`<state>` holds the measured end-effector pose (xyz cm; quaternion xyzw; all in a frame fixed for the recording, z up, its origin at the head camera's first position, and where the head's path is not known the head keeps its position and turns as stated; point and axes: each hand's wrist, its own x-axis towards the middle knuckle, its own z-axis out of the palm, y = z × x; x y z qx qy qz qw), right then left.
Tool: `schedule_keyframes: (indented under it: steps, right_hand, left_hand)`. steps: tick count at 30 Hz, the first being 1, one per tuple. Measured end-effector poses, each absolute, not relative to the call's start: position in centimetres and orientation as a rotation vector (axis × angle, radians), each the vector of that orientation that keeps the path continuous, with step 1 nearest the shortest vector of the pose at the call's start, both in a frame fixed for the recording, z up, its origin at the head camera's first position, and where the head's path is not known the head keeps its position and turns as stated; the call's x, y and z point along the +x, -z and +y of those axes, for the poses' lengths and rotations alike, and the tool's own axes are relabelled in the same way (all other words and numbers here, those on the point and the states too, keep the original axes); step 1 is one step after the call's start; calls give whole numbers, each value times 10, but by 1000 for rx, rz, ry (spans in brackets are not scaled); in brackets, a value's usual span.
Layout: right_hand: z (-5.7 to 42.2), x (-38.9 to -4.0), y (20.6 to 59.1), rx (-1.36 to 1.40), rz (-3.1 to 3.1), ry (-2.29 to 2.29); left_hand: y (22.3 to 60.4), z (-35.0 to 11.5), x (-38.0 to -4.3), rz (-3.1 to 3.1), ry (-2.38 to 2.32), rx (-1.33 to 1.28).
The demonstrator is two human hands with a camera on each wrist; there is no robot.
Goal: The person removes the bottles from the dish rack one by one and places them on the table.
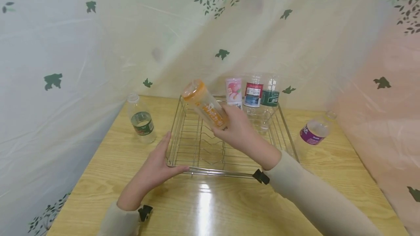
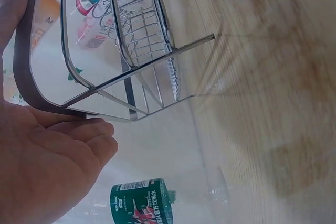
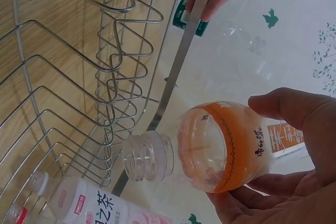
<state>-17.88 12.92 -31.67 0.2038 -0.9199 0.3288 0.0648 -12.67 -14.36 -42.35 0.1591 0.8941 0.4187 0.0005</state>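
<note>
My right hand (image 1: 235, 125) grips a clear plastic bottle with an orange label (image 1: 210, 108) over the middle of a wire dish rack (image 1: 221, 172). The bottle is tilted, its base up to the left; in the right wrist view its uncapped neck (image 3: 149, 156) is near the rack's wires. My left hand (image 1: 157, 166) rests against the rack's near left corner, thumb along the front rail and fingers straight along the left side. At the back right of the rack, bottles with a pink label (image 1: 234, 90), a red label (image 1: 253, 94) and a green label (image 1: 270, 98) stand neck down.
Left of the rack, a clear bottle with a green label (image 1: 142, 123) stands on the wooden table (image 1: 229, 207). A bottle with a purple label (image 1: 312, 132) stands on the right. Behind the table hangs a leaf-patterned curtain (image 1: 183, 46).
</note>
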Motion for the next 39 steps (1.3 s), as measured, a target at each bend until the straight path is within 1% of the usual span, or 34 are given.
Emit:
schedule_keyframes:
  steps: [14,29,36,39]
  right_hand:
    - [148,-162,325,610,-2775,-847]
    - [161,-147,328,636,-2735,-818]
    - [166,-143,330,614,-2732,-822]
    - [168,-141,331,619,-2728,-816]
  left_hand:
    - [420,-143,-125,2804,-1301,493]
    - [420,-142,-124,2814,-1319,527]
    - [415,-141,-121,2849,-1209,486]
    - [408,-141,-118,2869,-1178,508]
